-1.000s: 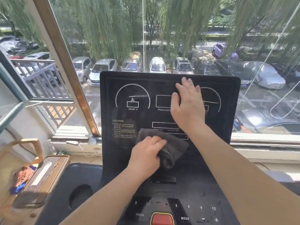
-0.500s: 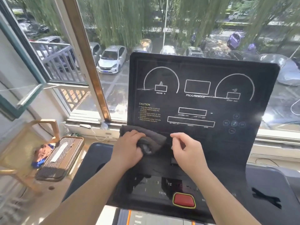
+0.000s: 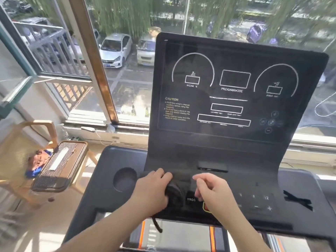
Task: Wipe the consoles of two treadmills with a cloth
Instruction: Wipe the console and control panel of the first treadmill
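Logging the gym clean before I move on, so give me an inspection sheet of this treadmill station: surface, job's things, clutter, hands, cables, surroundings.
Surface: treadmill console, dark, display unlit; button panel partly under the hands.
Job's things: dark cloth bunched on the button panel.
Clutter: black strap on the right tray.
Hands: left hand grips the cloth; right hand curled beside it, hold unclear.
Cables: dark cord hangs below the console edge; white wire on the windowsill.
Surroundings: window with parked cars outside; wooden chair at left bearing a ribbed case.

dark cloth (image 3: 177,190) bunched on the black console (image 3: 236,142) (lower edge).
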The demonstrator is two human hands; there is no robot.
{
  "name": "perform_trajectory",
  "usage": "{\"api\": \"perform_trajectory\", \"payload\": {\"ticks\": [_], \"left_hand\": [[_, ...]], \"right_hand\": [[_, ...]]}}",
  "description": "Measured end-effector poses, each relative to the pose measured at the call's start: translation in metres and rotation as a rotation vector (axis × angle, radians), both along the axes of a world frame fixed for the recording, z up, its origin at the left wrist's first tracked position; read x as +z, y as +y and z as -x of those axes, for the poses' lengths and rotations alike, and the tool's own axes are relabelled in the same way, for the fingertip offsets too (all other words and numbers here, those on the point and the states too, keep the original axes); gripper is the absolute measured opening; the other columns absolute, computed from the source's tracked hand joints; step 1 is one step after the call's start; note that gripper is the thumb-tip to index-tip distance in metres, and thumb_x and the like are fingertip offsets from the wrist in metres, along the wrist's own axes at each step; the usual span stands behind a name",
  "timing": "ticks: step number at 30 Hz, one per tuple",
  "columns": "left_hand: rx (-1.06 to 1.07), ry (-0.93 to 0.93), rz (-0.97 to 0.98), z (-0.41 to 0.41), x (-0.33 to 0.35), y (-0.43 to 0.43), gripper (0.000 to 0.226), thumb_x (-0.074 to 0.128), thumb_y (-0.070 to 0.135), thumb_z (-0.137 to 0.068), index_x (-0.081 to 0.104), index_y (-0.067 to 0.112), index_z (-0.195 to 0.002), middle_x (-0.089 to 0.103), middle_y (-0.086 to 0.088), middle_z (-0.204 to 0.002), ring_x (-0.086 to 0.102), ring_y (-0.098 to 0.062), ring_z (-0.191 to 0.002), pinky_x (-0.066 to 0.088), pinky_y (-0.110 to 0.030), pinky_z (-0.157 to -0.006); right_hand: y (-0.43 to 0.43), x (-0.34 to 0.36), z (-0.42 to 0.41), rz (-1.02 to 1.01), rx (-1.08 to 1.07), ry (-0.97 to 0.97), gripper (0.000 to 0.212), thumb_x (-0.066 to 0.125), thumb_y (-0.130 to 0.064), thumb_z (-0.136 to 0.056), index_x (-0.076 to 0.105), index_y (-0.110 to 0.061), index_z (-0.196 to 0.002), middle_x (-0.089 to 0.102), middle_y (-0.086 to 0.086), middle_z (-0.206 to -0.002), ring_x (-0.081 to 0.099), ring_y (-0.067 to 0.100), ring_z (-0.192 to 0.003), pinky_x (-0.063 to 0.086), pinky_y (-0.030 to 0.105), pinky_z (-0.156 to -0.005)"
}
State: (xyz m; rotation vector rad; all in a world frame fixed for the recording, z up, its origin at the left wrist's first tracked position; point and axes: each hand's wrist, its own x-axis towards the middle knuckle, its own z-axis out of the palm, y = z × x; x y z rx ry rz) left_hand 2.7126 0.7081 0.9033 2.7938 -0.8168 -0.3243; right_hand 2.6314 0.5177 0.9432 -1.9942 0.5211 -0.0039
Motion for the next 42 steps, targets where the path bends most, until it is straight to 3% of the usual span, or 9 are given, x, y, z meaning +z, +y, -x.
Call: {"api": "perform_trajectory", "payload": {"ticks": [4, 10, 17, 25, 28, 32, 35, 38, 42], "left_hand": [[0.317, 0.001, 0.103, -0.024, 0.006, -0.014, 0.038, 0.055, 0.029, -0.091, 0.042, 0.028, -0.127, 0.05, 0.003, -0.125, 0.055, -0.024, -0.112, 0.05, -0.037, -0.078], [-0.04, 0.043, -0.006, 0.017, -0.003, -0.026, 0.039, 0.055, 0.032, -0.088, 0.043, 0.025, -0.124, 0.05, 0.001, -0.123, 0.058, -0.026, -0.108, 0.046, -0.036, -0.072], [0.207, -0.003, 0.065, -0.029, 0.001, -0.013, 0.045, 0.055, 0.033, -0.092, 0.038, 0.028, -0.132, 0.054, 0.001, -0.124, 0.062, -0.026, -0.104, 0.052, -0.038, -0.074], [-0.122, 0.033, 0.04, 0.021, -0.007, -0.029, 0.055, 0.056, 0.033, -0.086, 0.037, 0.032, -0.138, 0.047, 0.002, -0.125, 0.056, -0.023, -0.113, 0.042, -0.033, -0.071], [0.029, -0.009, 0.066, -0.01, -0.007, -0.009, 0.051, 0.055, 0.037, -0.086, 0.04, 0.036, -0.135, 0.05, 0.006, -0.124, 0.059, -0.022, -0.112, 0.049, -0.035, -0.076], [0.353, 0.001, 0.169, -0.029, -0.008, -0.005, 0.048, 0.057, 0.033, -0.093, 0.04, 0.033, -0.137, 0.052, 0.006, -0.127, 0.061, -0.021, -0.107, 0.041, -0.031, -0.071], [0.344, 0.033, 0.139, -0.012, -0.006, -0.023, 0.052, 0.053, 0.028, -0.094, 0.038, 0.03, -0.144, 0.049, 0.003, -0.135, 0.058, -0.024, -0.116, 0.046, -0.035, -0.075], [0.194, 0.004, 0.1, -0.008, -0.005, -0.032, 0.051, 0.053, 0.031, -0.092, 0.041, 0.03, -0.142, 0.051, 0.005, -0.132, 0.06, -0.024, -0.114, 0.051, -0.037, -0.08], [0.284, 0.004, 0.162, -0.023, -0.005, -0.03, 0.047, 0.057, 0.03, -0.088, 0.045, 0.033, -0.133, 0.052, 0.007, -0.125, 0.062, -0.024, -0.104, 0.047, -0.036, -0.073]], "right_hand": [[0.004, -0.007, 0.009, -0.025, -0.039, 0.018, 0.027, 0.054, -0.013, -0.103, 0.073, -0.031, -0.098, 0.073, -0.002, -0.072, 0.064, 0.004, -0.063, 0.049, 0.024, -0.063], [0.009, -0.018, 0.016, 0.109, -0.117, -0.005, 0.029, 0.06, -0.013, -0.098, 0.073, -0.038, -0.09, 0.074, -0.015, -0.08, 0.066, 0.005, -0.079, 0.05, 0.014, -0.07], [0.013, -0.015, 0.019, 0.093, -0.145, -0.013, 0.026, 0.06, -0.013, -0.1, 0.072, -0.035, -0.093, 0.073, -0.011, -0.093, 0.063, -0.001, -0.088, 0.045, 0.007, -0.072], [0.019, -0.025, 0.014, 0.178, -0.109, 0.028, 0.026, 0.062, -0.019, -0.098, 0.073, -0.041, -0.089, 0.075, -0.021, -0.087, 0.068, 0.003, -0.086, 0.056, 0.033, -0.085], [0.016, -0.019, 0.01, 0.069, -0.069, 0.033, 0.026, 0.062, -0.021, -0.1, 0.075, -0.042, -0.094, 0.077, -0.021, -0.091, 0.072, 0.006, -0.088, 0.059, 0.036, -0.085], [0.008, -0.016, 0.01, 0.023, -0.054, 0.038, 0.027, 0.06, -0.019, -0.102, 0.074, -0.042, -0.099, 0.078, -0.019, -0.094, 0.073, 0.007, -0.09, 0.06, 0.036, -0.085], [-0.001, -0.015, 0.008, 0.008, -0.102, 0.033, 0.027, 0.06, -0.018, -0.102, 0.074, -0.04, -0.096, 0.078, -0.009, -0.089, 0.073, 0.013, -0.085, 0.062, 0.043, -0.079], [-0.01, -0.014, -0.001, 0.021, -0.104, 0.022, 0.026, 0.059, -0.02, -0.102, 0.072, -0.042, -0.095, 0.078, -0.004, -0.088, 0.073, 0.017, -0.084, 0.062, 0.035, -0.076], [-0.035, -0.008, -0.005, 0.015, -0.125, 0.009, 0.024, 0.061, -0.02, -0.101, 0.074, -0.039, -0.096, 0.078, -0.017, -0.091, 0.073, 0.008, -0.087, 0.06, 0.034, -0.085]]}}
